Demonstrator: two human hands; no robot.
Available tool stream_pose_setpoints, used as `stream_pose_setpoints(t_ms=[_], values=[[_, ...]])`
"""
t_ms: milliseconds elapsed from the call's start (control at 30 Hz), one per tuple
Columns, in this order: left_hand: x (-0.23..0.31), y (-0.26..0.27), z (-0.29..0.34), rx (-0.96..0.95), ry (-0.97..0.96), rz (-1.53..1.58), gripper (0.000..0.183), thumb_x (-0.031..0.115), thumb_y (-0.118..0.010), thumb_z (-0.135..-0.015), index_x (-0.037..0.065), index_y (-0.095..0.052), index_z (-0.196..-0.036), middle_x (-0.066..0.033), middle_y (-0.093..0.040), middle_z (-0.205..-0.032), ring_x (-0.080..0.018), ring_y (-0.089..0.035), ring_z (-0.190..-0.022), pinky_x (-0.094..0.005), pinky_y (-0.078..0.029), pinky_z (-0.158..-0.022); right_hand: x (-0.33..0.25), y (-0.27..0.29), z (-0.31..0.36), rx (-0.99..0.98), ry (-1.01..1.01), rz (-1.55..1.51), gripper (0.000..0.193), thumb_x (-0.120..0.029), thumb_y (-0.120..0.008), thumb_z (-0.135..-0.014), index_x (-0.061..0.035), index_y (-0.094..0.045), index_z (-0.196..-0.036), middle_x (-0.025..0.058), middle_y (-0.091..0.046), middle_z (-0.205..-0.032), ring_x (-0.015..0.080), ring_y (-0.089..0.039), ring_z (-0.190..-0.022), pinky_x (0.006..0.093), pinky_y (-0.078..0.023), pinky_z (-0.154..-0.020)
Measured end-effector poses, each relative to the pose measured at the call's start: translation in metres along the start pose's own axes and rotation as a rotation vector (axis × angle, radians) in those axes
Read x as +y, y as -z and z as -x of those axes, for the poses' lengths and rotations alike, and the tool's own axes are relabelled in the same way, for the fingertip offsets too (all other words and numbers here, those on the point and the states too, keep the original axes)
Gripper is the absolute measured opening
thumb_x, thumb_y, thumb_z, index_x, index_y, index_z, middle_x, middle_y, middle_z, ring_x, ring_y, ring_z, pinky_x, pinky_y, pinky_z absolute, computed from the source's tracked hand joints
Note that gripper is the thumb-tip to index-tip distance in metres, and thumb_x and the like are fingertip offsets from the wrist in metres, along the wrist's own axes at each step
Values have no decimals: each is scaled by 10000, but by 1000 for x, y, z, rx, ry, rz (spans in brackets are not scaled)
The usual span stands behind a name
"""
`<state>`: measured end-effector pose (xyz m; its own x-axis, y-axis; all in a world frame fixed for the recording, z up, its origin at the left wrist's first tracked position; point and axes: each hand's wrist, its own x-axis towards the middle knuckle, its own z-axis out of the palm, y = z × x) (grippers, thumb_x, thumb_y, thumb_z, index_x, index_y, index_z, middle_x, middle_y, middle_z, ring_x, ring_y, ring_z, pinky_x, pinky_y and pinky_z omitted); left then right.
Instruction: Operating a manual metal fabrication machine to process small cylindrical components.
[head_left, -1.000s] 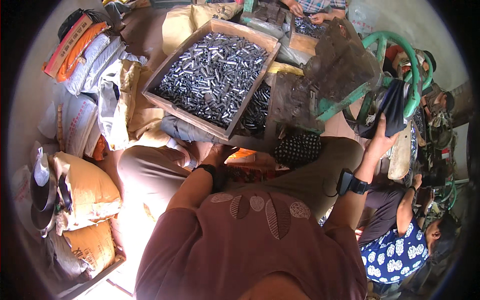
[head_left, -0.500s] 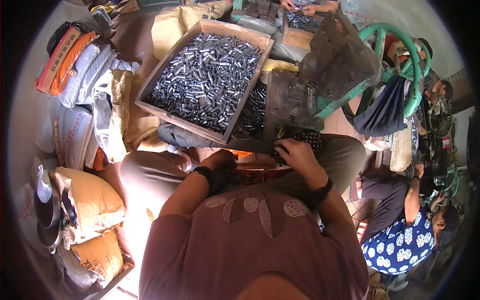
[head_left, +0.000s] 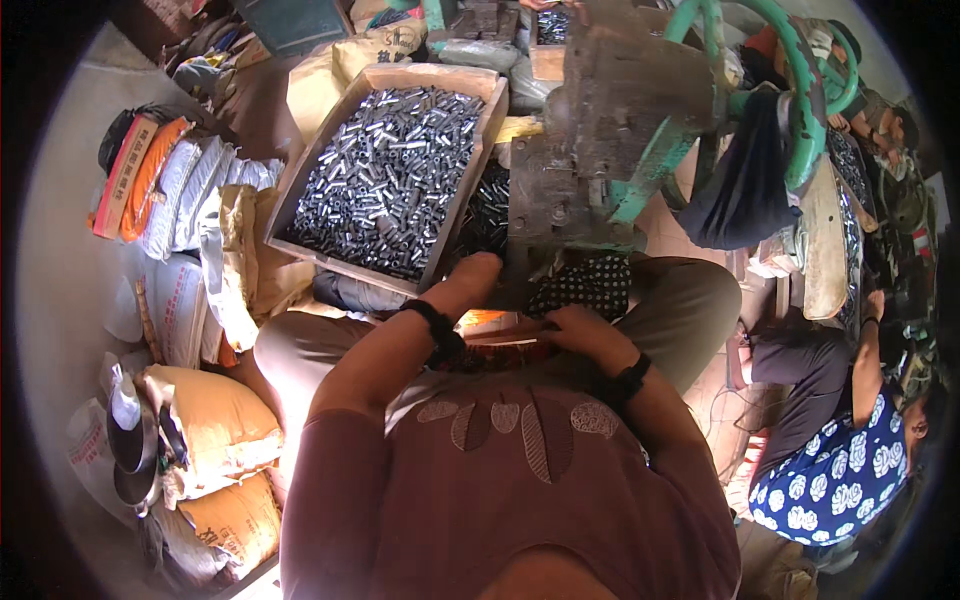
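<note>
My left hand (head_left: 474,281) reaches forward to the near edge of a dark bin of small metal pieces (head_left: 487,212); its fingertips are hidden. My right hand (head_left: 588,331) is low over my lap, beside a black cloth with white dots (head_left: 582,287). Its fingers point left, and their tips and anything in them cannot be made out. Just beyond the left hand stands a wooden tray (head_left: 345,268) heaped with short shiny metal tubes (head_left: 390,180). A heavy, dark metal press (head_left: 565,190) with green parts rises ahead of the right hand.
A green handwheel (head_left: 803,110) with dark cloth (head_left: 745,190) hanging by it is at the upper right. Stacked sacks (head_left: 215,420) line the left side. A person in a blue flowered top (head_left: 830,475) sits at the right. A long board (head_left: 825,245) stands near that person.
My left hand has moved forward from my lap to the bin's edge. My right hand has drawn back from the dotted cloth toward my lap. The view has shifted a little.
</note>
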<state>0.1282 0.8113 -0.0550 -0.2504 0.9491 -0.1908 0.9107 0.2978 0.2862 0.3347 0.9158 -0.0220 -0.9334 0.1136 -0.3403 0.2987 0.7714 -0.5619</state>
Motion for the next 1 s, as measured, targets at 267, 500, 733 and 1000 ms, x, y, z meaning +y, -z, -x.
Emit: stream_pose_setpoints(t_ms=[267, 500, 733, 1000], values=[[-3, -12, -35, -258, 290, -28, 255, 153, -650, -663, 18, -652, -879, -193, -619, -922, -330, -612, -850, -399, -498, -725, 20, -3, 1, -3, 31, -193, 285, -256, -580, -788, -39, -617, -970, 168, -618, -868, 320, -595, -809, 407, -470, -699], [8, -14, -31, -67, 496, 113, 211, 148, -595, -697, -16, -636, -823, -224, -613, -890, -350, -603, -877, -412, -490, -750, 20, 1, 0, -27, 42, -119, 272, -255, -569, -791, -25, -620, -928, 178, -615, -851, 325, -595, -786, 411, -470, -689], [-19, -45, -47, -21, 498, 234, 246, 146, -490, -772, 10, -637, -916, -226, -595, -982, -344, -580, -949, -410, -467, -808, 14, 1, -2, -24, 1, -140, 262, -257, -558, -798, -31, -635, -907, 180, -615, -853, 331, -592, -801, 417, -467, -691], [-35, -64, -50, -284, 240, 69, 221, 138, -504, -750, 22, -653, -864, -190, -622, -920, -360, -603, -855, -430, -483, -740, 2, 5, -4, -3, -50, -111, 275, -280, -563, -768, -23, -636, -832, 186, -605, -792, 347, -585, -743, 406, -459, -651]])
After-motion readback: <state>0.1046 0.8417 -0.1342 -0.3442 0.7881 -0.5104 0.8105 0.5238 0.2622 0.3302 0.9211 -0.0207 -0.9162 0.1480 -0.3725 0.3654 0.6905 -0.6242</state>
